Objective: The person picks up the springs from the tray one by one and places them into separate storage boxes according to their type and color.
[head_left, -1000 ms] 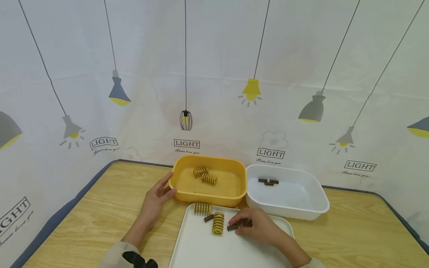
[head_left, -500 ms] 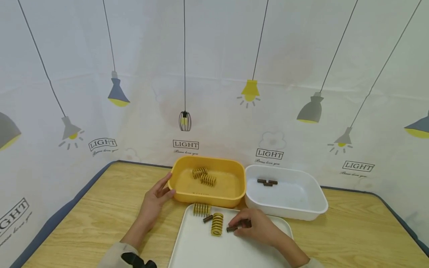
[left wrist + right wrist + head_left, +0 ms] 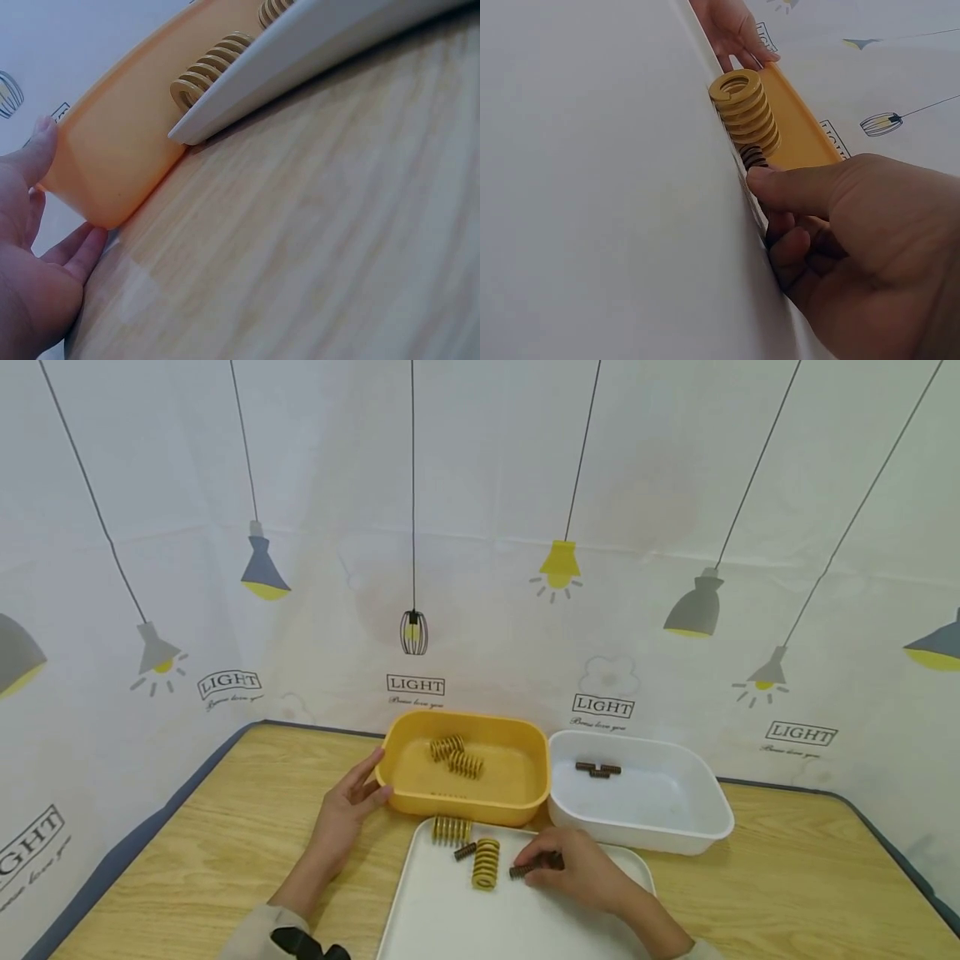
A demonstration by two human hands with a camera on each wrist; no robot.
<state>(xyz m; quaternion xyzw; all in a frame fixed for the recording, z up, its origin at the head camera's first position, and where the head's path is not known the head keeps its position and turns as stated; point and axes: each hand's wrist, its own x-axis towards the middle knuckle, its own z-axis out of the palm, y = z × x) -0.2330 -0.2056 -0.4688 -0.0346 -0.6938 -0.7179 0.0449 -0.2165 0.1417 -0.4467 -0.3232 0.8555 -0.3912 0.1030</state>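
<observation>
My right hand (image 3: 577, 868) pinches a small dark brown coil spring (image 3: 519, 872) between thumb and finger, low over the white tray (image 3: 465, 927). A dark patch shows under its curled fingers; I cannot tell what it is. Left of it on the tray are a large yellow coil spring (image 3: 486, 864), another yellow spring (image 3: 452, 831) and a small dark spring (image 3: 465, 852). My left hand (image 3: 345, 814) touches the left end of the yellow bin (image 3: 517, 814), thumb and fingers spread along its outside. In the left wrist view, its fingertips (image 3: 94, 240) meet the bin's base.
Two yellow springs (image 3: 456, 755) lie inside the yellow bin. A white bin (image 3: 705, 827) stands to its right, with several small dark springs (image 3: 598, 769) in it. Behind both bins hangs a lamp-printed white cloth (image 3: 487, 635). Wooden tabletop (image 3: 795, 868) extends to either side.
The pinched dark spring has tilted slightly in my right hand. My left hand stays against the yellow bin, and the other springs have not moved.
</observation>
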